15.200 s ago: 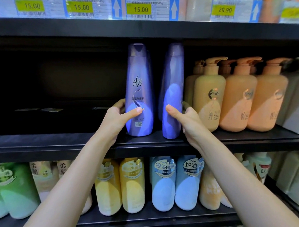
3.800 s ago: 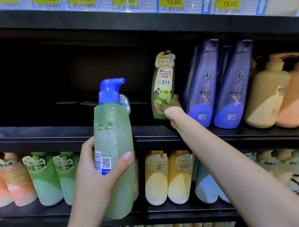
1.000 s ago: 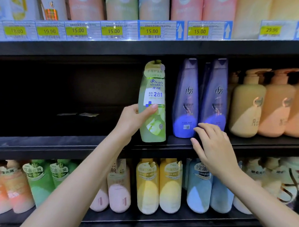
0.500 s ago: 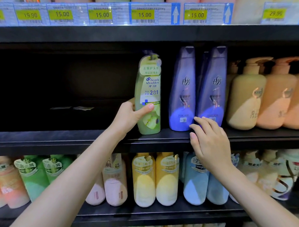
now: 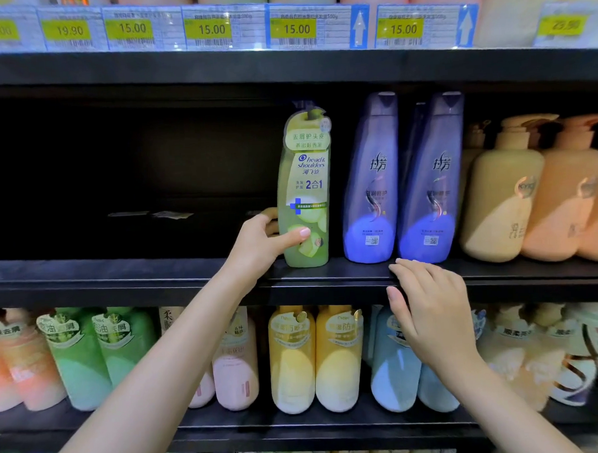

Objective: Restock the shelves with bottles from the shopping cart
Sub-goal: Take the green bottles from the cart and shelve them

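Observation:
A green Head & Shoulders bottle (image 5: 304, 191) stands upright on the middle black shelf (image 5: 156, 277). My left hand (image 5: 262, 243) grips its lower part, thumb across the front and fingers behind. Right of it stand two purple shampoo bottles (image 5: 371, 178) (image 5: 432, 179), with a third partly hidden between them. My right hand (image 5: 427, 303) holds nothing; its relaxed fingers rest at the shelf's front edge below the purple bottles.
Beige and peach pump bottles (image 5: 501, 193) fill the shelf's right end. Left of the green bottle the shelf is dark and bare. The lower shelf holds green, pink, yellow and blue bottles (image 5: 293, 360). Price tags (image 5: 296, 29) line the upper shelf edge.
My right hand has slipped down from the purple bottles' bases to the shelf edge. My left hand keeps its grip on the green bottle, which now stands a little closer to the purple ones.

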